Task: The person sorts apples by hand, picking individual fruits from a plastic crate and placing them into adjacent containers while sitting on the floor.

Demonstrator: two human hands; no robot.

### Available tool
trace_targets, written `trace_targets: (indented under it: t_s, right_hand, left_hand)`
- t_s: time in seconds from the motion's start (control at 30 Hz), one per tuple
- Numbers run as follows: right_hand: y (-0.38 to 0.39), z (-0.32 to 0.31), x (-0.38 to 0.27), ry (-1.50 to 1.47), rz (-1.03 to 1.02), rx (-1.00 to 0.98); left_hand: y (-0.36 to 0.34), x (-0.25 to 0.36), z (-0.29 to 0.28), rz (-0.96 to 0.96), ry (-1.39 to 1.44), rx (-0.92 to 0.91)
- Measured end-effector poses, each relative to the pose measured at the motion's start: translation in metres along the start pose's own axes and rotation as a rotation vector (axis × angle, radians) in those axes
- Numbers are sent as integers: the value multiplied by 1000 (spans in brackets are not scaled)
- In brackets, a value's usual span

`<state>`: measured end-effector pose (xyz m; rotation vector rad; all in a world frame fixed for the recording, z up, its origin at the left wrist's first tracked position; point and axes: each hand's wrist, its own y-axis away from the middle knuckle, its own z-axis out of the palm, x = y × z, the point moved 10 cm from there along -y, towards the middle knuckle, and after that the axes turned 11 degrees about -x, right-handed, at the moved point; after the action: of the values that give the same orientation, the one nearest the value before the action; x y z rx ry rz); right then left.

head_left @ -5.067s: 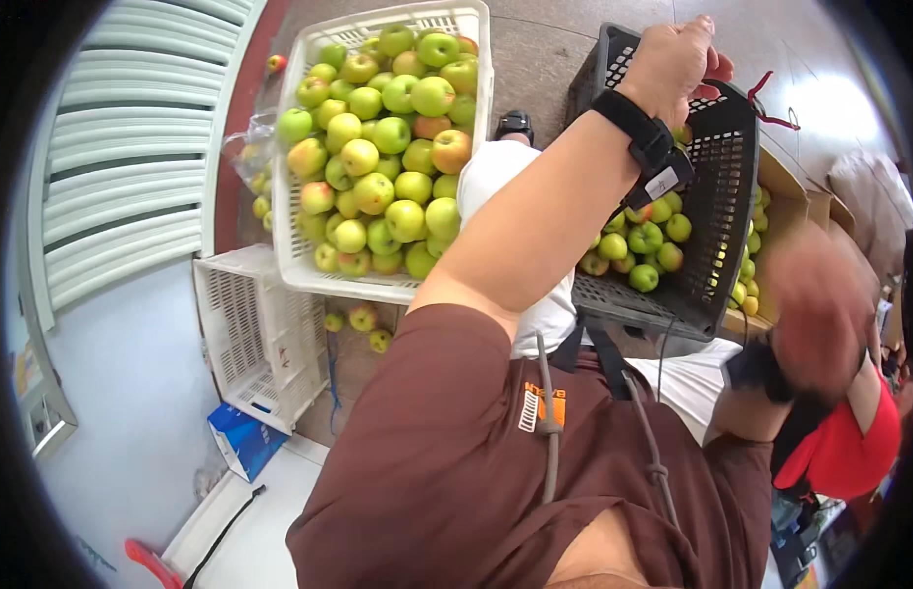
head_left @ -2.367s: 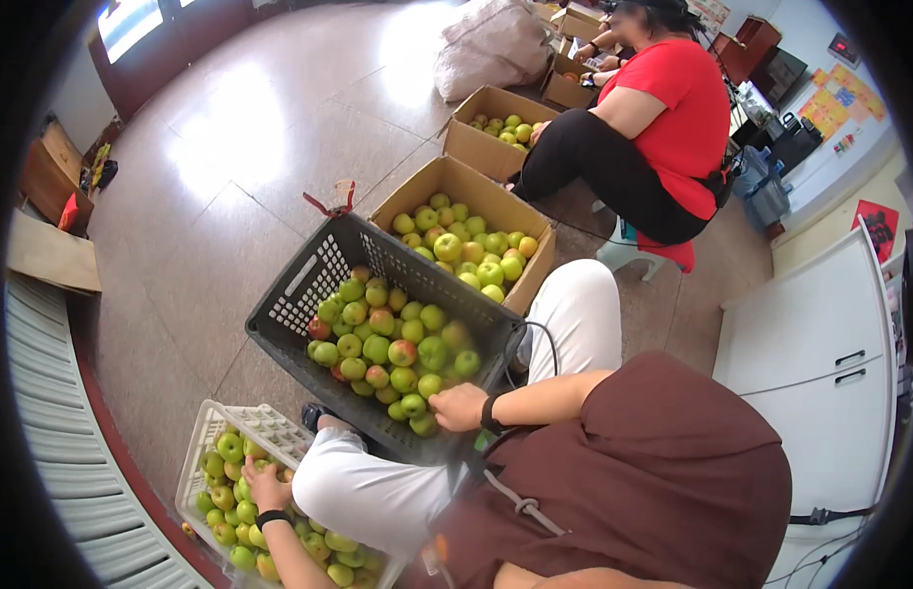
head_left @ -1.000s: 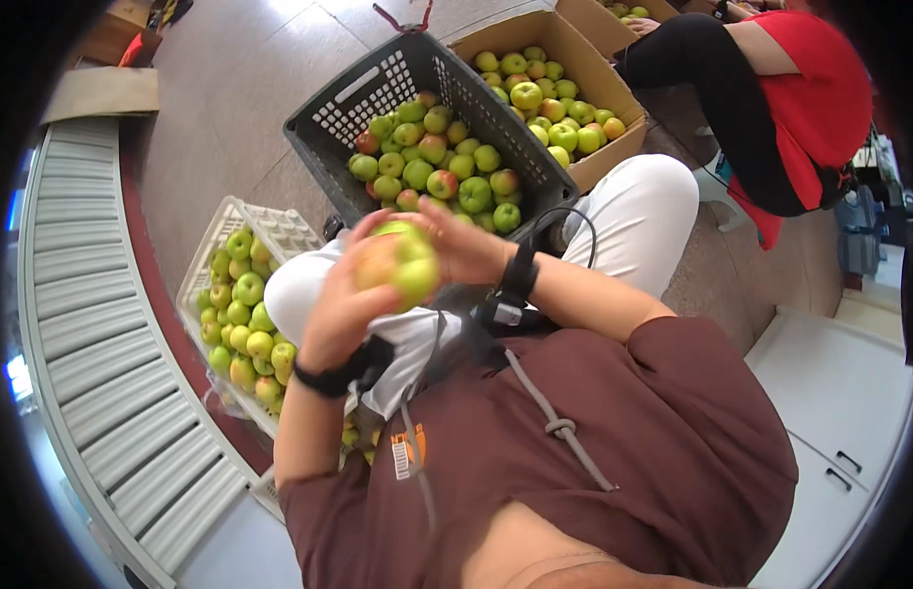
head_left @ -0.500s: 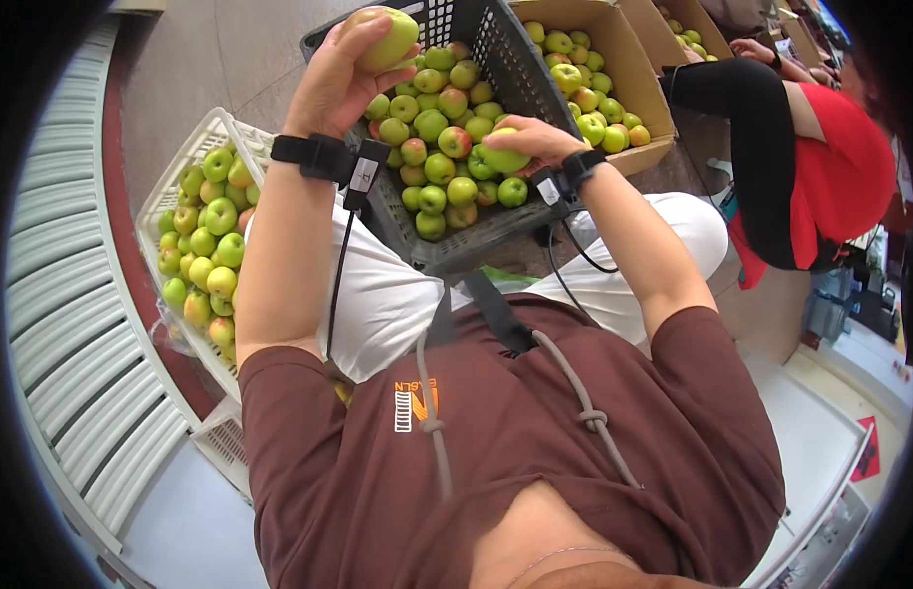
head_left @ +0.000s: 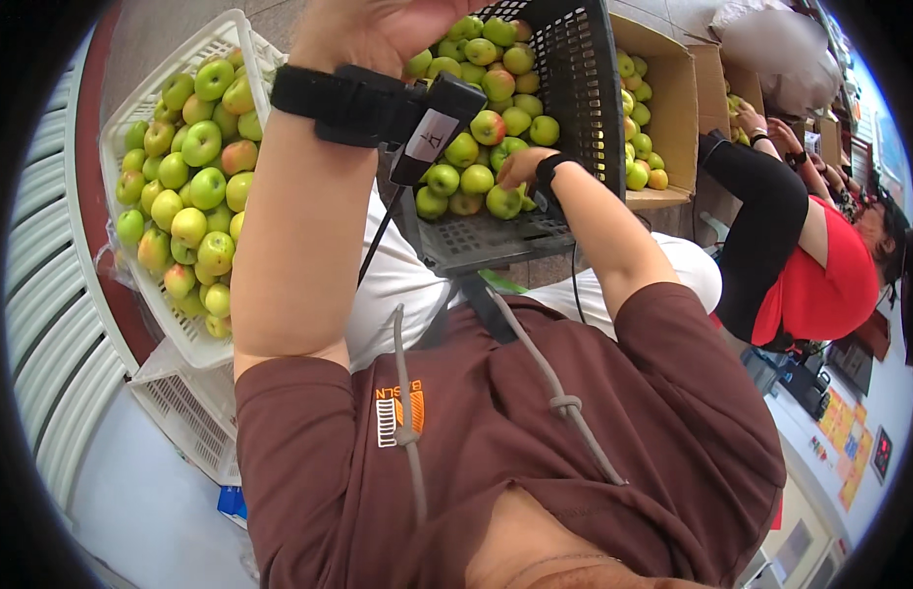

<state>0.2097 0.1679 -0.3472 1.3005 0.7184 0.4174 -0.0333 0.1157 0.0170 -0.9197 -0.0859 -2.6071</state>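
Note:
My left hand [head_left: 378, 29] is raised at the top edge, palm partly showing; its fingertips are cut off by the frame, so I cannot tell what it holds. Below it stands a black plastic crate [head_left: 495, 253] full of green apples with red blushes. My right hand [head_left: 527, 169] is down in this crate near its right front corner, fingers curled over a green apple [head_left: 528, 199] that is mostly hidden beneath the palm. Other apples, such as a green one [head_left: 503, 202], lie against its fingers.
A white crate [head_left: 123, 211] of apples stands at my left, beside a white slatted bench [head_left: 59, 344]. To the right are a cardboard box [head_left: 672, 118] of apples and a person in a red top [head_left: 829, 275], with another open box [head_left: 713, 83] beyond.
My left hand, which held an apple, has risen toward the top edge. My right hand has lowered among the apples. The view has shifted, showing more of the white crate.

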Motion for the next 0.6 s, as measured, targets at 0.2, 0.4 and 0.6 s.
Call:
trace_targets:
  t_s: [0.2, 0.4, 0.6]
  right_hand:
    - [136, -77, -102, -932, -901, 252]
    - [203, -57, -135, -963, -1287, -6]
    - [108, -9, -123, -462, -597, 113]
  left_hand:
    - [9, -12, -7, -93, -413, 72]
    - [8, -33, 15, -347, -809, -45]
    - [9, 1, -3, -80, -371, 127]
